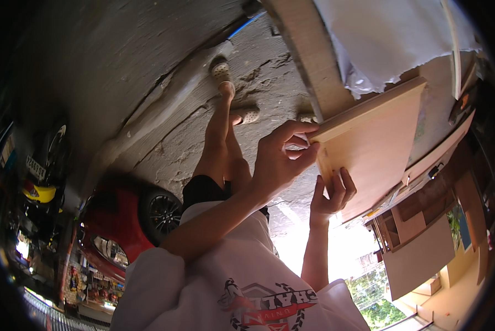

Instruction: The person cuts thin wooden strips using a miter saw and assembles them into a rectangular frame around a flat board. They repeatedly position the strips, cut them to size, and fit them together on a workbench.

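Two hands at the corner of a wooden panel

The left hand (283,157) has thumb and forefinger closed on the near corner of a pale wooden panel (371,146) with a raised edge strip. The right hand (334,198) is half open, with curled fingers against the short side of it; whether it grips or only supports, I cannot tell. The panel is in front and to the right of the person, and what carries its weight is difficult to see.

Beyond the panel, a crumpled white sheet (391,41) is cut by the dark rim of the view. Lower on the right there is an open wooden unit (393,237) with compartments; their content cannot be made out. At the left, the sleeve partly covers a red car (112,220), and the small goods (84,287) behind it are too blurred to identify.
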Demonstrator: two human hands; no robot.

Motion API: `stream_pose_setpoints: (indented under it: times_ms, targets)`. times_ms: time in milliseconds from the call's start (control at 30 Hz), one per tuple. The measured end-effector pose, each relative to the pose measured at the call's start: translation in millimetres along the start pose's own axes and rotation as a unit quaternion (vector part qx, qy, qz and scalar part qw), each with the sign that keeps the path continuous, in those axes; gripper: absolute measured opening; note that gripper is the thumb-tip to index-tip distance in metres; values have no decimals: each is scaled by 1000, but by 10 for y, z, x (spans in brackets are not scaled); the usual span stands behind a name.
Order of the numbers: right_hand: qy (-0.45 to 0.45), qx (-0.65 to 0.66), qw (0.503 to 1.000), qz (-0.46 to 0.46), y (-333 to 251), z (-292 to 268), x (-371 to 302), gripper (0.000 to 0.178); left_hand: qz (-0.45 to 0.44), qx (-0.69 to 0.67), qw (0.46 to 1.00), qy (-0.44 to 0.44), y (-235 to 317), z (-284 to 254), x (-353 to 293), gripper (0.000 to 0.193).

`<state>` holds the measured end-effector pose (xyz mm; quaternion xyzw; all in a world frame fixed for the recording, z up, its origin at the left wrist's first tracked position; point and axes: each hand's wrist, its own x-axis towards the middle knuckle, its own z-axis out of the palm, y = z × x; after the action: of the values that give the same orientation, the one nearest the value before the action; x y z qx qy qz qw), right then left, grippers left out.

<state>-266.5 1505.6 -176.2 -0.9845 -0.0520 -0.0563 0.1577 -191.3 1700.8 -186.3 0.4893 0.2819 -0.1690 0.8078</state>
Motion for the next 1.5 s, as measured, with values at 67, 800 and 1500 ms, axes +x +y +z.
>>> stream_pose_setpoints:
  times_ms: [67,800,1500]
  targets:
    - [-31,-11,999,-32,7,-92,118,43,-3,22,1000,7,24,25,-16,39]
    - [-78,278,955,68,1288,9,3010,28,99,49,993,33,-43,32,-46,40]
    - [-92,346,920,160,1274,-38,3017,36,75,109,991,31,12,-7,-81,46]
